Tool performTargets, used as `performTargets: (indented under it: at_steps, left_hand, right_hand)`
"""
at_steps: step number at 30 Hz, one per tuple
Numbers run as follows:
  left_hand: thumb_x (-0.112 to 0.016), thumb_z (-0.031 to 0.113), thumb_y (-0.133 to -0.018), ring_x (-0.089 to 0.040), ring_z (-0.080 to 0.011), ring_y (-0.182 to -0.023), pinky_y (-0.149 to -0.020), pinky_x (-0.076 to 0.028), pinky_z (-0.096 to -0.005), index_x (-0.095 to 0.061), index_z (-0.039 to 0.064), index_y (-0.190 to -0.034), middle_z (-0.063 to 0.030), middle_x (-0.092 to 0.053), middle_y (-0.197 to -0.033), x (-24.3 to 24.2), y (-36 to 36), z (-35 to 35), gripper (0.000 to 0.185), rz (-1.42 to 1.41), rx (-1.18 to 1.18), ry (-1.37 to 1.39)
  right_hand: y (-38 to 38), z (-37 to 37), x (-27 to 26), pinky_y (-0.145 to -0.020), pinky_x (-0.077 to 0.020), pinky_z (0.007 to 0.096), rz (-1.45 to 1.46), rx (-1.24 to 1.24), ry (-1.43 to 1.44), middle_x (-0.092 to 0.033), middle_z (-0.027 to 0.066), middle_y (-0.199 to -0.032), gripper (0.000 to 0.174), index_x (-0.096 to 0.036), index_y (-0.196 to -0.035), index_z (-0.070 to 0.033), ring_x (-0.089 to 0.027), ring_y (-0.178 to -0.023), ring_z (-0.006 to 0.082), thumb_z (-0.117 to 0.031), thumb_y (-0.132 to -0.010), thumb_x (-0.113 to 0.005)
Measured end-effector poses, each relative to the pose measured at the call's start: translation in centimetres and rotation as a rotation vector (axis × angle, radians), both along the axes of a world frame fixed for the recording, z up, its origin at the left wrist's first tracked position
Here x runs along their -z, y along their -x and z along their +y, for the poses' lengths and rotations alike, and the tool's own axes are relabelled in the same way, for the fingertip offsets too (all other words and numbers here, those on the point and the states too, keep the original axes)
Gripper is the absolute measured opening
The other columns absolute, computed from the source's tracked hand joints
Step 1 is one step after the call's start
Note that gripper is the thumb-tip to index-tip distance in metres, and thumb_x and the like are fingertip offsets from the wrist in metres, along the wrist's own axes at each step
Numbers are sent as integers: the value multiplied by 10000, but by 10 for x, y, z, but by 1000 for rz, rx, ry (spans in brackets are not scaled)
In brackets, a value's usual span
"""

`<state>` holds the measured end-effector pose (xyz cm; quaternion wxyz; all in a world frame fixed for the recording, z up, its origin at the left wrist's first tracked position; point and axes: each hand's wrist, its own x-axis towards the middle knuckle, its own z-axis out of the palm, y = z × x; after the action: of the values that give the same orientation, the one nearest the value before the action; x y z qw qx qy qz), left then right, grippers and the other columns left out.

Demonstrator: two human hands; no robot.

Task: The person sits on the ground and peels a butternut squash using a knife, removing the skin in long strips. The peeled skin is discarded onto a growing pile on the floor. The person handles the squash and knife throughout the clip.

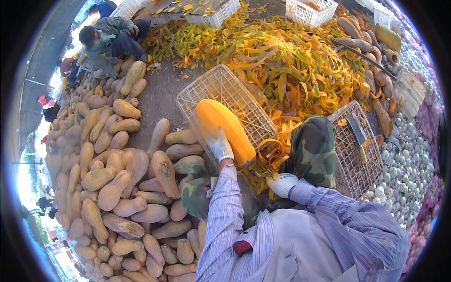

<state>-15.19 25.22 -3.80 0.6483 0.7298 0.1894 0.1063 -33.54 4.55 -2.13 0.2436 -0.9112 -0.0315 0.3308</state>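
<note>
A large, mostly peeled winter squash (220, 123) lies tilted over an upturned white plastic crate (225, 75), its orange flesh bare and a darker patch at its near end. My left hand (221, 147), in a white knit glove, grips its left side with the thumb on top. Below and to the right, my gloved right hand (283, 185) is closed around a small tool, apparently a peeler (262, 174), just off the squash's near end. The fingers partly hide the tool. Long orange peel strips (275, 151) hang between the crate and my right knee.
Unpeeled squashes (112, 190) are heaped on the left. A large pile of peelings (292, 67) lies ahead. On the right, a knife (357, 130) rests on another crate (356, 176), beside many pale round vegetables (405, 165). A long-handled shovel (408, 93) lies beyond. A person (109, 38) sits at upper left.
</note>
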Motion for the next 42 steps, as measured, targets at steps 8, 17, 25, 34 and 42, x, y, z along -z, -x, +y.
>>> performTargets:
  at_steps: [8,17,25,34,42]
  left_hand:
    - [-732,367,-1070,-468,-365,-1543,-1279,-369,-448,-340,-26,-1711,-242,-421,-1725,12,-17,6,849,2,-6,-57]
    - [-810,550,-943,-460,-535,-1514,-1265,-392,-538,-419,-23,-1669,-373,-478,-1625,-17,-72,2,1004,71,262,-883]
    - [-740,507,-1025,-475,-494,-1530,-1299,-370,-512,-362,-113,-1666,-378,-427,-1682,3,-79,19,969,107,259,-486]
    - [-857,384,-892,-416,-521,-1541,-1298,-360,-536,-265,-12,-1737,-371,-366,-1691,16,-15,-23,1105,99,88,-543]
    - [-742,296,-1057,-395,-330,-1599,-1320,-318,-430,-235,-33,-1747,-235,-341,-1773,42,-41,33,918,-52,172,2]
  right_hand:
    - [-141,25,-76,-947,-588,530,-177,300,-68,-782,280,-1171,587,-688,-1226,19,-767,-1086,444,-525,-1071,-533]
    - [-70,39,-59,-856,-636,534,-143,35,145,-804,229,-1116,534,-711,-1248,-32,-802,-1010,401,-516,-1053,-599]
    - [-85,-11,-41,-930,-603,530,-143,376,-180,-792,263,-1132,563,-703,-1297,-57,-774,-1040,448,-516,-1082,-457]
    - [-239,31,43,-1168,-496,524,-50,651,-324,-690,317,-1435,705,-695,-1417,3,-672,-1337,469,-548,-1080,-412]
    - [-233,52,-18,-989,-579,580,-317,498,-288,-768,323,-1170,564,-719,-1297,-46,-748,-1081,516,-514,-1066,-503]
